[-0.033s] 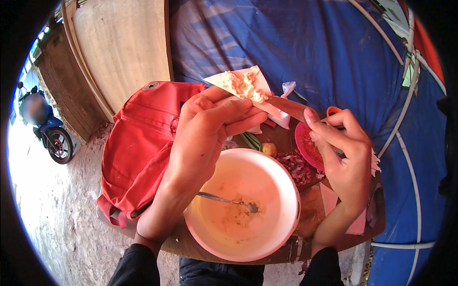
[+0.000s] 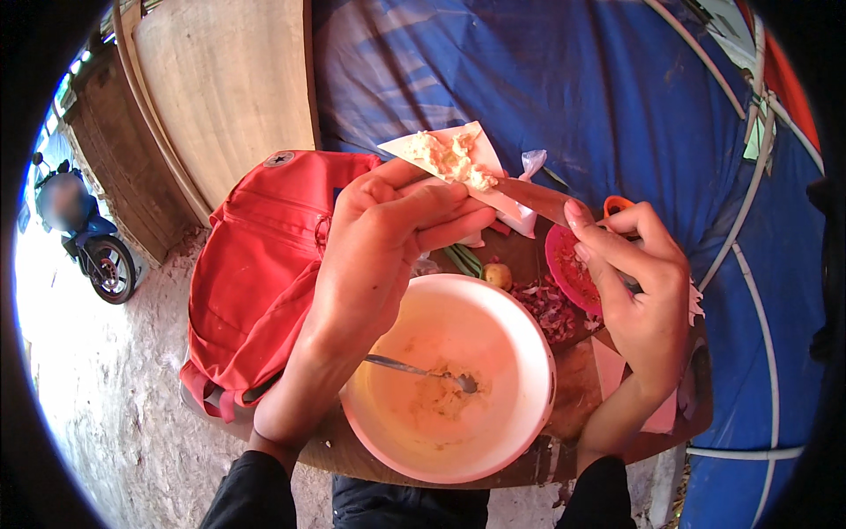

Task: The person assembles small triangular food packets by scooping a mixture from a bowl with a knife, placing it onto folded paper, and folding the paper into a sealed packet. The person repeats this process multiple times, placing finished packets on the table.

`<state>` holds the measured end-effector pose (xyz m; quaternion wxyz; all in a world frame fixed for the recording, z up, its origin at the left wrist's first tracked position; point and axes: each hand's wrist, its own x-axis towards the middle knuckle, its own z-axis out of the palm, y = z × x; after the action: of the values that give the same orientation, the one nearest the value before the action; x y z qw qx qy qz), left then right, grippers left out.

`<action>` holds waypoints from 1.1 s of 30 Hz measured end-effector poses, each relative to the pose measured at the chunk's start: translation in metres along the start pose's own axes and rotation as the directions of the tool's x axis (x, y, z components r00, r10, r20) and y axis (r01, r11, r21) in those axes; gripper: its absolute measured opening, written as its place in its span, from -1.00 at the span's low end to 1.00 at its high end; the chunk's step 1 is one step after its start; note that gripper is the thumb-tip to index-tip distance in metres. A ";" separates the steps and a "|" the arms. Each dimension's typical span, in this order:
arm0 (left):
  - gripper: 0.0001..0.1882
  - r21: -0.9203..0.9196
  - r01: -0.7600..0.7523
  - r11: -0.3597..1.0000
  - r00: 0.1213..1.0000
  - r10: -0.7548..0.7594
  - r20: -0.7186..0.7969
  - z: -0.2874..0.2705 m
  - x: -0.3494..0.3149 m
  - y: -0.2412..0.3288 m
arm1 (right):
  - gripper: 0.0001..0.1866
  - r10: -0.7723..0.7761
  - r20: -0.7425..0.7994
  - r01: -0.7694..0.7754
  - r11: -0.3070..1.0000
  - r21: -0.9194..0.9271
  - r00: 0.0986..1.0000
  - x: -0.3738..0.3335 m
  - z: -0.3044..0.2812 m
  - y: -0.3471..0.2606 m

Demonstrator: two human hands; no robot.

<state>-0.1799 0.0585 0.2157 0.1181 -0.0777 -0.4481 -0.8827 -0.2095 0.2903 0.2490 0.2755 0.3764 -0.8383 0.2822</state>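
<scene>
My left hand (image 2: 388, 220) is raised above the bowl, its fingers closed round a pale triangular piece (image 2: 405, 145) with a smooth side. Creamy, lumpy paste (image 2: 454, 157) lies on that piece. Pinched in my right hand (image 2: 639, 282) is a knife (image 2: 533, 197), its brownish blade pointing left and its tip touching the paste's edge. My palm and fingers hide the rest of the knife. Beneath both hands stands a large white bowl (image 2: 502, 335), with a metal spoon (image 2: 401, 364) lying in it among paste remains.
A red backpack (image 2: 256, 256) sits left of the bowl. Behind the bowl are a potato (image 2: 498, 276), chopped purple shallots (image 2: 546, 313) and a pink dish (image 2: 564, 256) on the brown tabletop (image 2: 573, 397). A blue tarp (image 2: 529, 79) hangs behind; a motorbike (image 2: 97, 238) stands far left.
My right hand and the knife have shifted very slightly to the right. My left hand stays nearly still with the triangular piece.
</scene>
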 end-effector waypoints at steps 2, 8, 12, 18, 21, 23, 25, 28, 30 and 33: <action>-0.84 0.044 -0.016 0.999 1.000 0.015 0.018 0.001 0.003 -0.001 | -0.54 -0.020 -0.037 0.019 1.000 -0.020 0.999 0.000 -0.004 0.001; -0.84 0.090 -0.120 0.989 0.993 0.120 0.003 -0.001 0.005 0.001 | -0.53 -0.051 -0.149 0.058 0.997 0.047 0.988 0.001 -0.008 0.003; -0.84 0.134 -0.150 0.980 0.988 0.153 -0.011 0.000 0.001 0.002 | -0.48 -0.187 -0.132 0.195 0.979 0.052 0.973 0.010 0.003 0.008; -0.88 0.160 -0.165 0.973 0.986 0.166 0.011 0.002 -0.001 0.004 | -0.62 -0.260 -0.138 0.279 0.948 0.152 0.956 0.017 0.010 0.013; -0.89 0.178 -0.157 0.971 0.988 0.155 0.026 0.003 -0.001 0.003 | -0.68 -0.288 -0.165 0.316 0.931 0.181 0.943 0.017 0.013 0.014; -0.89 0.192 -0.148 0.970 0.989 0.144 0.033 0.003 -0.001 0.002 | -0.71 -0.286 -0.178 0.316 0.934 0.168 0.942 0.017 0.015 0.015; -0.90 0.199 -0.148 0.969 0.989 0.142 0.048 0.002 -0.001 0.001 | -0.72 -0.252 -0.187 0.279 0.950 0.139 0.950 0.018 0.016 0.016; -0.90 0.211 -0.151 0.966 0.988 0.139 0.071 0.001 0.000 0.000 | -0.74 -0.230 -0.185 0.259 0.954 0.150 0.955 0.017 0.016 0.017; -0.89 0.230 -0.138 0.963 0.989 0.123 0.079 0.001 0.001 0.000 | -0.74 -0.240 -0.189 0.267 0.954 0.136 0.952 0.017 0.016 0.018; -0.89 0.254 -0.128 0.959 0.990 0.109 0.090 0.001 0.000 0.000 | -0.75 -0.227 -0.187 0.255 0.956 0.144 0.956 0.018 0.015 0.020</action>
<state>-0.1799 0.0592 0.2162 0.1630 -0.1213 -0.5582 -0.8044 -0.2390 0.2824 0.2451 0.3452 0.4727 -0.7331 0.3464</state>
